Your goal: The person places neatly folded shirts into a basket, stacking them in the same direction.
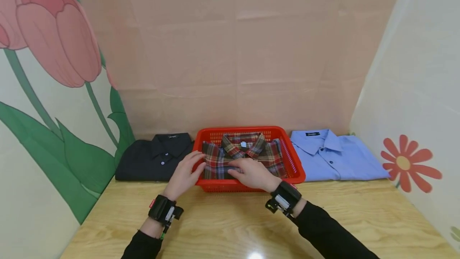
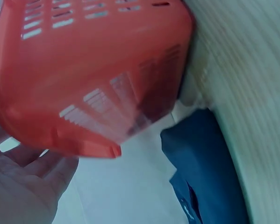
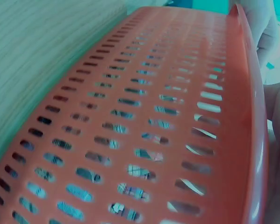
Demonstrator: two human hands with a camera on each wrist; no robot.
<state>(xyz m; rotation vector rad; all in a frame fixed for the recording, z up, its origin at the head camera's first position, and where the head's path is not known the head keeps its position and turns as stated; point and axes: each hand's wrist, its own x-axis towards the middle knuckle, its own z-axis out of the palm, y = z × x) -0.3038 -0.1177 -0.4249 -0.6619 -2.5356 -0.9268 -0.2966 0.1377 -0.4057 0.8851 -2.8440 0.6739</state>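
Observation:
A red plastic basket [image 1: 230, 187] stands against the back wall, with a folded plaid shirt [image 1: 271, 157] lying in it, collar toward the back. My left hand [image 1: 184, 174] is at the basket's left rim, thumb and fingers spread apart. In the left wrist view its fingers [image 2: 53, 170] lie right by the rim of the basket [image 2: 79, 58]. Over the front rim reaches my right hand [image 1: 254, 174], its fingers and thumb loosely bent above the plaid shirt. Through the slots of the basket [image 3: 235, 140], the right wrist view shows bits of plaid cloth.
A folded black shirt [image 1: 138, 163] lies left of the basket, close beside it. To the right is a folded light blue shirt [image 1: 359, 161]. All stand on a wooden table [image 1: 230, 227], with painted walls at both sides and a brownish sheet [image 1: 233, 51] behind.

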